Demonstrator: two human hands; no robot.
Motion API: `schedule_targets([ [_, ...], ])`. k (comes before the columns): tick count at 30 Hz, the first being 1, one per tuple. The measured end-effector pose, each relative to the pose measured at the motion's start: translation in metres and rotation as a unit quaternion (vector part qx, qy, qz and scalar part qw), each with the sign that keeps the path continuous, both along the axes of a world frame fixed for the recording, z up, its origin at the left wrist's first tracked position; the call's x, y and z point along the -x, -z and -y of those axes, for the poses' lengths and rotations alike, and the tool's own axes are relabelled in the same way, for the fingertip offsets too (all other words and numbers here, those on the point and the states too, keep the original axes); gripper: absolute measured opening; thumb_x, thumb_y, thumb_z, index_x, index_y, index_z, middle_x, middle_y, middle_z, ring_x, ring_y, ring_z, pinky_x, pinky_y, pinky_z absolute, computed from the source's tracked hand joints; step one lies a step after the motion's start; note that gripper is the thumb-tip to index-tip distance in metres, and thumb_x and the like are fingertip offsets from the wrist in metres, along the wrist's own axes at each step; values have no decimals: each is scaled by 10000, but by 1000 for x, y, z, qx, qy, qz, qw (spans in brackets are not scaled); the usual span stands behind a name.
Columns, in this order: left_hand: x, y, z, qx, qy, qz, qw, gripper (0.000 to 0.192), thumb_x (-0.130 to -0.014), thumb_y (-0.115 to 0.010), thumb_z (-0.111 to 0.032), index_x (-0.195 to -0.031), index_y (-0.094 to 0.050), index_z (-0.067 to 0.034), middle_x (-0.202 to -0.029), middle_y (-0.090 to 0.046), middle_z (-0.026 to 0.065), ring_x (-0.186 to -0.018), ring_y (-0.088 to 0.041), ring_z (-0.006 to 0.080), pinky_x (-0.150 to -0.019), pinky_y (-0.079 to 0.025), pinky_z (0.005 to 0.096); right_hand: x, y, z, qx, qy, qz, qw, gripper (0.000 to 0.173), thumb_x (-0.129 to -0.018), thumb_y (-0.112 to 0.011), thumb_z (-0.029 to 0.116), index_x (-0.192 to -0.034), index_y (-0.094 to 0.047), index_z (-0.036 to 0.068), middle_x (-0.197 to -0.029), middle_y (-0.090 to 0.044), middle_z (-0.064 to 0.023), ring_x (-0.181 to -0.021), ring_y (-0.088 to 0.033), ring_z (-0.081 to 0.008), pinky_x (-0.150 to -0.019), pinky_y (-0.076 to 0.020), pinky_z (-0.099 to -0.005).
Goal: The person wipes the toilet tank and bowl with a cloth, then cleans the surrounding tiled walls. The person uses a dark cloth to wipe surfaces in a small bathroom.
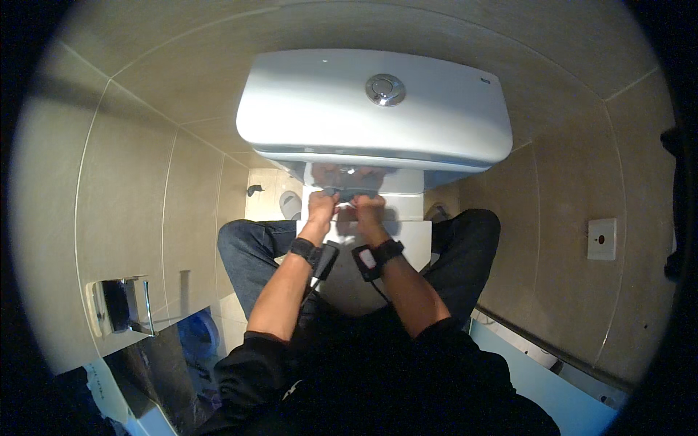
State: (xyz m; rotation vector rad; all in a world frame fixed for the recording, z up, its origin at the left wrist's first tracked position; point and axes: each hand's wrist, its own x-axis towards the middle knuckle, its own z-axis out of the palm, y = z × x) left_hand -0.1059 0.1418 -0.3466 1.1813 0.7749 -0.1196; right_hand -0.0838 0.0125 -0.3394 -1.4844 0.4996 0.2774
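Observation:
My left hand [323, 206] and my right hand [369, 208] are close together in front of a white toilet cistern [327, 120]. Between them they grip a small dark grey item [351, 194], perhaps a cloth; its exact kind cannot be made out. The hands are over the back of the white toilet lid [411, 240], and the glossy surface behind them mirrors them. A round chrome flush button [385, 90] is set in the cistern top. Each wrist wears a black strap with a small module on its inner side.
A chrome toilet-paper holder [122, 308] projects from the left tiled wall. On the right wall is a white plate [601, 239] with a dark reddish button. A grey slipper [290, 205] and a small black object [254, 189] lie on the floor at left. A pale panel [545, 376] stands at lower right.

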Motion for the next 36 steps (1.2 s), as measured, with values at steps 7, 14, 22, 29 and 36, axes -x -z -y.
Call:
schedule_targets([
  [7,5,-49,-62,-166,-71,-31,983,181,-918,-622,-66,-1030,-696,55,-917,-710,131,-708,-646,197,-626,-533,334,8,-27,-76,-249,0,-156,956,409,-962,-572,65,-1267,-381,-129,-1251,-536,-270,-1086,-635,-404,-881,-607,-477],
  [14,6,-64,0,-157,-84,-1,984,210,-949,-628,-120,-890,-636,82,-681,-662,114,-529,-596,150,-472,-465,309,13,-35,9,-267,-103,66,956,347,-941,-628,114,-1168,-496,-113,-1169,-585,-214,-1049,-669,-349,-831,-616,-427],
  [22,-13,-89,120,-312,27,6,950,414,-915,-668,-357,-834,-655,49,-771,-690,204,-744,-674,361,-685,-520,457,-4,-118,107,-162,62,34,984,111,-911,-630,-5,-1007,-575,-19,-923,-664,-136,-769,-719,-279,-635,-646,-382],
  [29,10,-167,89,-277,-39,126,952,355,-921,-673,-306,-834,-654,38,-650,-632,181,-609,-623,283,-590,-472,429,4,-153,70,-114,32,124,985,140,-964,-586,25,-1098,-596,-16,-975,-688,-130,-771,-717,-246,-661,-634,-362],
  [36,29,-176,-3,-235,-166,140,947,344,-950,-643,-313,-941,-663,30,-755,-673,195,-726,-674,335,-671,-496,439,25,-174,-30,-169,-62,131,975,136,-987,-575,70,-1083,-617,-16,-1020,-713,-144,-853,-732,-259,-661,-623,-361],
])
